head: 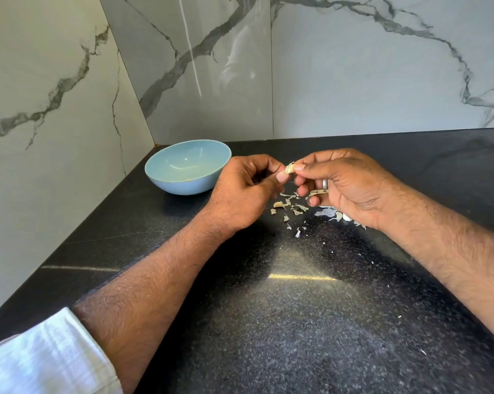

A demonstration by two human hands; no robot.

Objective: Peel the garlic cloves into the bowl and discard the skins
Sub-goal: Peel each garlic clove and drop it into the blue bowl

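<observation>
White sleeve (pixel 49 356) nearest; both hands' fingers (pixel 281 175) pinch one garlic clove (pixel 290 168) beside the bowl (pixel 187 166).

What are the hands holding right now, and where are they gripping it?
A garlic clove, pinched between both hands: left hand at its left end, right hand at its right end.

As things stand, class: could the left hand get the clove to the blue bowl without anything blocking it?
Probably yes. The bowl sits just left of the left hand, with only bare counter between them. Both hands pinch the clove, so the right hand must let go first.
</observation>
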